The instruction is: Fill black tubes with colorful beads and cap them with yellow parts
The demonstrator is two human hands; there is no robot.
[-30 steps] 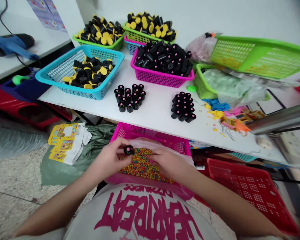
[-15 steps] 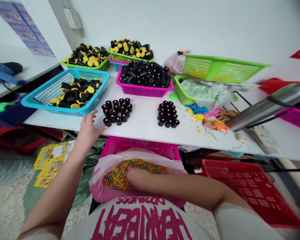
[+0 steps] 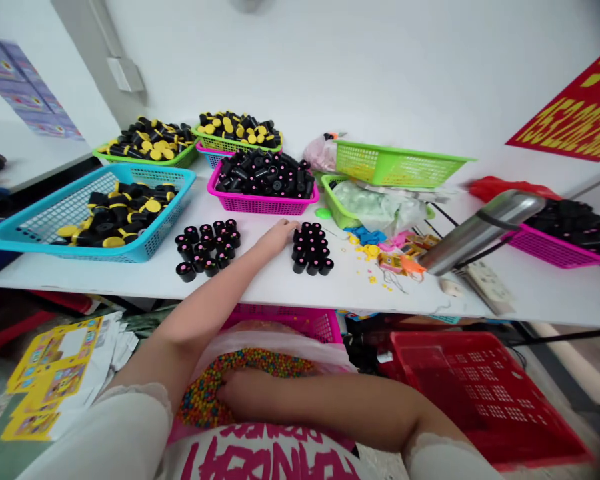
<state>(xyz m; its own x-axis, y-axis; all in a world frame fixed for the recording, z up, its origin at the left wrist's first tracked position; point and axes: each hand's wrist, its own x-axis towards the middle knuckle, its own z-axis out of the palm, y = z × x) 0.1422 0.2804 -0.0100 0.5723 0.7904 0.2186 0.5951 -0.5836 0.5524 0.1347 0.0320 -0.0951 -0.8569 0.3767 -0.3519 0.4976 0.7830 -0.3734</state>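
My left hand [image 3: 283, 233] reaches across the table to the back left corner of the right-hand group of black cylinders [image 3: 313, 248]. Its fingers are bent together against the nearest cylinder; whether they grip it is hidden. These cylinders stand upright in close rows with small pink dots on top. To the left, a looser group of the same cylinders [image 3: 207, 245] stands beside my forearm. My right hand [image 3: 237, 393] is sunk in small multicoloured beads [image 3: 200, 393] inside a plastic bag [image 3: 325, 357] by my lap. The beads cover its fingers.
A blue basket [image 3: 175, 200] holds black and yellow pieces, and a magenta basket [image 3: 265, 203] is heaped with black cylinders. Green baskets [image 3: 405, 167] stand at the back. A metal tube [image 3: 480, 233] leans at the right, above a red crate [image 3: 480, 400] below the table.
My left hand has moved right, from the left group of cylinders to the right group. My right hand stays in the beads. The view has shifted rightward.
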